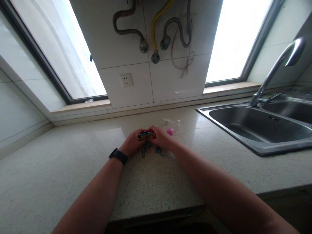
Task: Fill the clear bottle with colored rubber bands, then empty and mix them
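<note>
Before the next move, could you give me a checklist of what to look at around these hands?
1. Left hand on the colourful bundle: ok, its fingers are around one side.
2. Right hand on the same bundle: ok, its fingers grip the other side.
3. Dangling strands joined to the bundle: cannot tell; they show below it, but the joins are unclear.
4. Pink item apart from the right hand: cannot tell; it shows just beyond it, perhaps touching.
5. Sink away from the hands: ok, it is well off to the right.
6. Left wrist bare: not ok, it wears a dark wristband.
</note>
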`<state>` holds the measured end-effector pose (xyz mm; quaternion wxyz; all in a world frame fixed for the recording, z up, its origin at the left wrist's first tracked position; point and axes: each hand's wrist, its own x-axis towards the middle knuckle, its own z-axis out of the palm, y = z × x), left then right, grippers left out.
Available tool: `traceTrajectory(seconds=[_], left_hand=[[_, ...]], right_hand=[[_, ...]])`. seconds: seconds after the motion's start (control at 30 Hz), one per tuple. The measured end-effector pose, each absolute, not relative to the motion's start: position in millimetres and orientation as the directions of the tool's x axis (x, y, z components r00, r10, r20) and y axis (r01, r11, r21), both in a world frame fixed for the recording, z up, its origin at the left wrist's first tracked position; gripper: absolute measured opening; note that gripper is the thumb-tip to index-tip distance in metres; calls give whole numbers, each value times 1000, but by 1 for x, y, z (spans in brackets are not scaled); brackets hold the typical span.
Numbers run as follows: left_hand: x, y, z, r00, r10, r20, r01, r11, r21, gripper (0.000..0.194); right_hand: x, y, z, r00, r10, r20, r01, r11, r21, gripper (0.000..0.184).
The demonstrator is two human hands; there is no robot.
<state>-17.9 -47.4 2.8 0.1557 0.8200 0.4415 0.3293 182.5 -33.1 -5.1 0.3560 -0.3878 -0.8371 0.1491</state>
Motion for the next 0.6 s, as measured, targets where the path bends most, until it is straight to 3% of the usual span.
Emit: traceTrajectory(seconds=[0.23, 0.4, 0.5, 0.6], left_hand=[[-19, -44, 5, 208, 839, 503, 473, -536, 699, 33], [-16, -43, 3, 171, 894, 414, 307, -447, 840, 38], [-16, -43, 4, 191, 892, 410, 296, -451, 842, 39], [-20, -47, 9, 238, 876, 420, 368, -482, 795, 40]], right_hand=[[181, -26, -4, -289, 780, 556, 379, 626, -681, 38], [181, -27, -4, -350, 760, 547, 262, 641, -722, 35], [184, -27, -5, -402, 769, 497, 228, 610, -759, 43], [190, -29, -2, -467, 735, 492, 276, 650, -708, 44]])
